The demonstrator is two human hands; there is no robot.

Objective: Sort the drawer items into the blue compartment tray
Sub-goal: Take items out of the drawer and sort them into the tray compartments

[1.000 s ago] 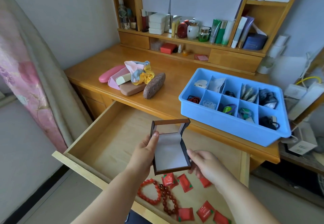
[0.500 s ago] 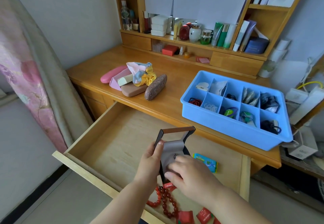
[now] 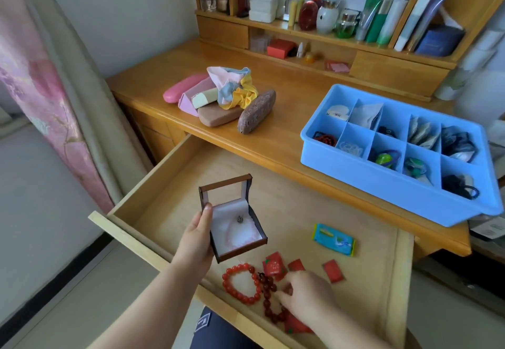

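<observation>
Drawer items still lie loose in the open wooden drawer (image 3: 169,193), while the blue compartment tray (image 3: 382,190) sits on the desk (image 3: 287,108) to the right, most of its cells already filled. The left hand (image 3: 195,235) grips a small dark jewellery box (image 3: 232,217) from its left side, thumb curled up against the hinge edge; the box is open, lid upright, with a small pendant on its pale lining. The right hand (image 3: 306,296) is low over the drawer's front edge, fingers curled down onto the dark red bead bracelet (image 3: 269,296); it seems to pinch the beads, though the fingertips are partly hidden.

Half a second ago both hands were at the box, the right one pressing on the lining inside it. Since then the right hand has left the box and dropped to the beads, and the box is held by the left hand alone.

A brighter red bead bracelet (image 3: 241,283) lies just beside the dark one, touching it. Small red packets (image 3: 274,266) are scattered near the right hand, one partly under the wrist. A blue-green packet (image 3: 334,239) lies apart, further right in the drawer. On the desk, several glasses cases (image 3: 218,113) are heaped with a coloured cloth (image 3: 232,86).
</observation>
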